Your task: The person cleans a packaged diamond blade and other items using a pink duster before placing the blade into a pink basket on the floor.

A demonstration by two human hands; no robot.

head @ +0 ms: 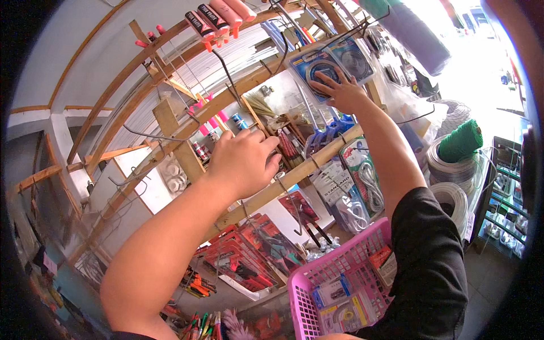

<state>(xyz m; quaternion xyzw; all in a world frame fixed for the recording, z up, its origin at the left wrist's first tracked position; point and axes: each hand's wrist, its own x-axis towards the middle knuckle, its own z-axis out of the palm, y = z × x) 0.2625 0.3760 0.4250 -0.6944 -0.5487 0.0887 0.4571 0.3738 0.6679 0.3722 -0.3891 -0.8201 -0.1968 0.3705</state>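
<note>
My right hand (343, 92) rests with spread fingers on the front of a blue blister pack (312, 63) holding a dark coiled line. A second blister pack (352, 58) with a coil is beside it, under a long wire hook (355, 29). My left hand (245, 163) is raised over the wooden rack, between its upper rail (250, 87) and lower rail (272, 187). Its fingers are curled and partly hidden. A small dark patch shows by the thumb; I cannot tell whether anything is held.
A pink plastic basket (299, 278) holds several packaged goods. Carded tools (238, 255) hang below the lower rail, with packaged white cords (352, 212) farther right. Empty wire hooks (161, 138) jut from the rack. Rope rolls (452, 165) and green twine (461, 140) stand at the right.
</note>
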